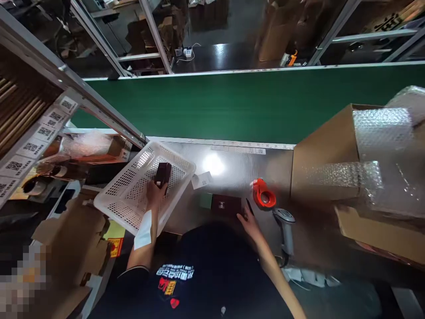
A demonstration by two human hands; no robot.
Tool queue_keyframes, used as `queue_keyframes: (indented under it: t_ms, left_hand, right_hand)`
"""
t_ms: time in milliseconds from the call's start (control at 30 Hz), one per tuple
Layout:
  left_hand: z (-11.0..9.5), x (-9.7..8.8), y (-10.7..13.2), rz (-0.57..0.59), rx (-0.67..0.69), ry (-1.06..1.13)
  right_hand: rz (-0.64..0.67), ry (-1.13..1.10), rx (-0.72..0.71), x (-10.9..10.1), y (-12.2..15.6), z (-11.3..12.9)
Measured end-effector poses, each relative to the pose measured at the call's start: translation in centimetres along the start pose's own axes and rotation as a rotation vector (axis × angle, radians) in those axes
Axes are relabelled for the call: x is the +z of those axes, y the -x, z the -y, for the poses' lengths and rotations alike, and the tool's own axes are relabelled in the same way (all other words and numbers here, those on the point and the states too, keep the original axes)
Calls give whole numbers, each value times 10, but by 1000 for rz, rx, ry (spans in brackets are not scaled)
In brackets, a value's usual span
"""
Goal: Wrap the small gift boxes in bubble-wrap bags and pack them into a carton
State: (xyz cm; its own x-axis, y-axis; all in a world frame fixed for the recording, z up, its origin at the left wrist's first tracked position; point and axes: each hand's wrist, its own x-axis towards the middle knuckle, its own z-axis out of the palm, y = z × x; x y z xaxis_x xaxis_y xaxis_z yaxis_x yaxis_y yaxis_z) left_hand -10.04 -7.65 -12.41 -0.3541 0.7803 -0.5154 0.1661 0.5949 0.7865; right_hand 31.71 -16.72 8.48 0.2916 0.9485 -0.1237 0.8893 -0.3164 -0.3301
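My left hand [154, 193] is closed around a small dark box [162, 173] and holds it inside a white perforated plastic basket [126, 195] that lies tilted on the left of the metal table [232, 170]. My right hand [248, 223] rests with fingers spread at the table's near edge, touching the corner of a flat dark maroon box [226, 205]. A small green box [206, 200] lies against that maroon box on its left. A white paper slip [202, 180] lies just beyond them.
A red tape dispenser [263, 195] sits right of the maroon box, a grey barcode scanner [284, 226] in its stand nearer me. Cardboard boxes with bubble wrap [372, 177] fill the right. A green conveyor belt [252, 104] runs behind. Labelled shelves [36, 133] and cartons stand left.
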Motion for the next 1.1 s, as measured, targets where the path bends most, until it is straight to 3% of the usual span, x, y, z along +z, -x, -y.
queue_keyframes:
  t_ms: [67,133,200,267,367,467,667,867,967,1100]
  left_hand:
    - [-9,5,16,-141,176,-52]
    - [-23,17,39,-128,492,-24]
    - [-39,37,64,128,844,-6]
    - [-52,63,85,402,1037,-73]
    - [-62,98,98,526,1011,-140]
    - [-57,112,92,536,986,-59]
    - [-25,116,80,542,874,168]
    - [-3,122,87,523,733,80]
    - [-2,117,89,523,765,47]
    - [-19,116,90,546,851,3]
  right_hand:
    - [5,31,1,-1,1,6]
    - [12,117,-63,-6,2,17]
    - [25,289,-187,-9,1,31]
    - [54,467,-302,-10,-2,45]
    - [108,634,-387,-5,-8,63]
    - [154,692,-334,0,-10,72]
    - [186,606,-276,-1,-12,70]
    - [218,563,-237,-3,-9,70]
    - [196,531,-160,-3,-3,71]
    - [209,491,-103,-2,-1,75]
